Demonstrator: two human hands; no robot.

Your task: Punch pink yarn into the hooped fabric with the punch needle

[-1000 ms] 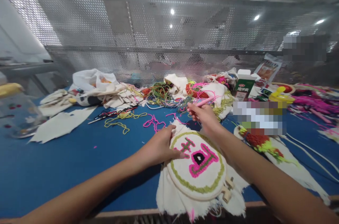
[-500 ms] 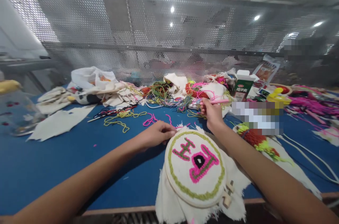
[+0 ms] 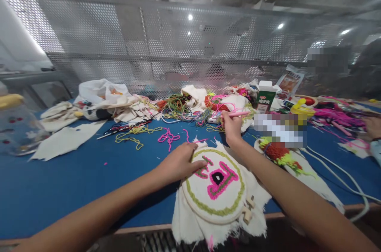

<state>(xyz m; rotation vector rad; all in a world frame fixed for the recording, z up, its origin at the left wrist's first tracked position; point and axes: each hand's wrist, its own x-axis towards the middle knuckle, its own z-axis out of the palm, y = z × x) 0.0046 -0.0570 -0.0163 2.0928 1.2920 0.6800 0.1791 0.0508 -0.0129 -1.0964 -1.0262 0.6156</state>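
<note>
Embroidery hoop (image 3: 214, 186), stretched with cream cloth and worked in green and pink yarn, is laid on the near edge of the blue table (image 3: 59, 180), where its upper left rim is pressed under the flattened, slightly spread fingers of the left hand (image 3: 180, 161). Just beyond the hoop, a pink punch needle (image 3: 238, 114) is pinched in the closed fingers of the right hand (image 3: 232, 127). Past those fingertips, tangled yarn (image 3: 178, 105) and cloth scraps (image 3: 67, 139) are strewn before a perforated metal screen (image 3: 178, 41) under ceiling lights.
</note>
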